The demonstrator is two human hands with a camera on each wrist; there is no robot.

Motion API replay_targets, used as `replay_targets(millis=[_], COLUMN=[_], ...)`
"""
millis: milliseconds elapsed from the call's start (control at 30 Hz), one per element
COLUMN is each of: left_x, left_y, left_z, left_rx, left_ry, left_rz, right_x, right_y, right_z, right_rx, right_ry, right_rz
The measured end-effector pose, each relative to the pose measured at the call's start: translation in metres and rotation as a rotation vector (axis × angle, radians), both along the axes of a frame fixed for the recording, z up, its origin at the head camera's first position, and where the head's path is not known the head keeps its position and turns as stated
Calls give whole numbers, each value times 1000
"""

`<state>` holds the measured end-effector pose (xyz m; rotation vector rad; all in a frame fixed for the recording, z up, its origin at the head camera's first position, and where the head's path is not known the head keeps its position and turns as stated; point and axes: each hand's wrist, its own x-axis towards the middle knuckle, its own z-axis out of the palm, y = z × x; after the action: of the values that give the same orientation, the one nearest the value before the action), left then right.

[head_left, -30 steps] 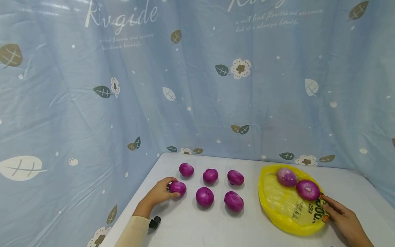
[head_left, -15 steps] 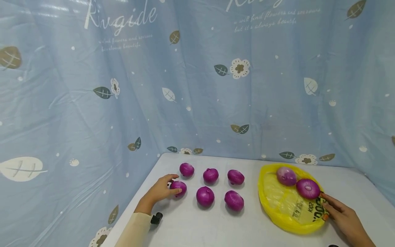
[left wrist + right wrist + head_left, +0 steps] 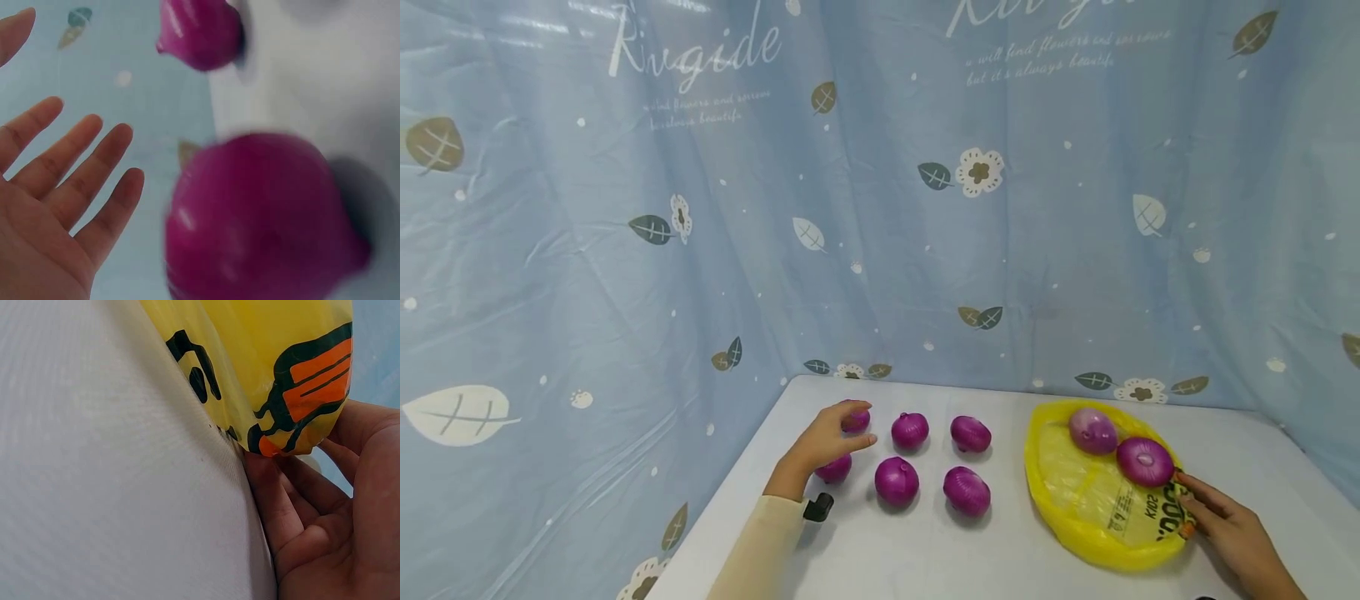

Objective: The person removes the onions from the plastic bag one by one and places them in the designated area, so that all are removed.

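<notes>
My left hand (image 3: 823, 437) is over the left end of the onions, fingers spread and thumb apart. Its fingers overlap the back-left red onion (image 3: 856, 421) in the head view, and the front-left red onion (image 3: 835, 472) is partly hidden behind the wrist. In the left wrist view the palm and straight fingers hold nothing, with a large, blurred onion (image 3: 262, 219) beside them. At the right, my right hand (image 3: 1232, 529) pinches the edge of a yellow plastic bag (image 3: 1043, 492) between thumb and fingers. Two onions, one paler (image 3: 1093, 431) and one darker (image 3: 1146, 462), lie on the bag.
More red onions stand on the white table (image 3: 917, 550) in two short rows, among them a middle front onion (image 3: 897, 482) and a right front onion (image 3: 967, 492). A blue patterned curtain (image 3: 880, 275) encloses the table at the back and sides.
My left hand has come off the front-left onion, which stays in place, and moved back and right toward the back-left onion. My right hand keeps its hold on the bag.
</notes>
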<state>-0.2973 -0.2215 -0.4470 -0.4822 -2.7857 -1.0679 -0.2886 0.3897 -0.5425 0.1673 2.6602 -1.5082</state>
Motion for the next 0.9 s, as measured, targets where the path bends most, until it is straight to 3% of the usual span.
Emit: replay_targets(millis=[367,667,900], left_x=[-12,-19,-24], left_y=[42,87,121], left_z=[15,26,34], left_rx=[-44,-40,-95], left_ry=[54,40,63], left_rz=[-96,-179,-223], right_x=[-1,-7,-7], right_y=[0,1,2], right_z=[0,-4,-7], right_rx=[-19,-19,2], right_ry=[-20,-60,-83], right_rz=[-25,-36,-14])
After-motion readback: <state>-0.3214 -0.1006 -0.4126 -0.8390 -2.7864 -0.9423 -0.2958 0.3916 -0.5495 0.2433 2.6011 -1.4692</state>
